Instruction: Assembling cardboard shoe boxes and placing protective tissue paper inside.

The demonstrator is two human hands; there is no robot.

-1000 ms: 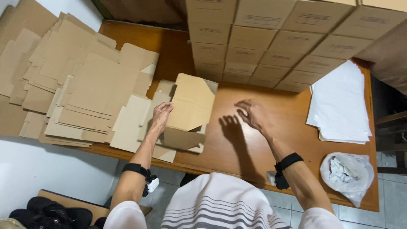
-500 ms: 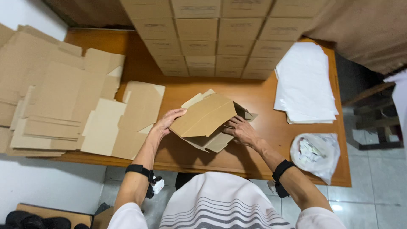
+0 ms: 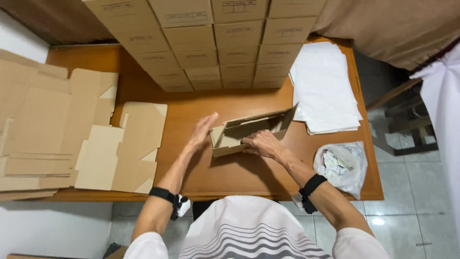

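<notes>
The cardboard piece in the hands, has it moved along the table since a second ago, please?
Yes. The cardboard box has shifted right, away from the flat cardboard stack toward the white paper pile.

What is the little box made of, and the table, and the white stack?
Box: looks like brown cardboard, matte, with creased fold-up flaps. Table: seems wood, orange-brown with a slight sheen. White stack: thin flat sheets, probably paper, though it could be thin plastic.

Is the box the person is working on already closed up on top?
No, the small cardboard box is open on top, its inside showing, with the right hand on its near wall and the left hand at its end.
</notes>
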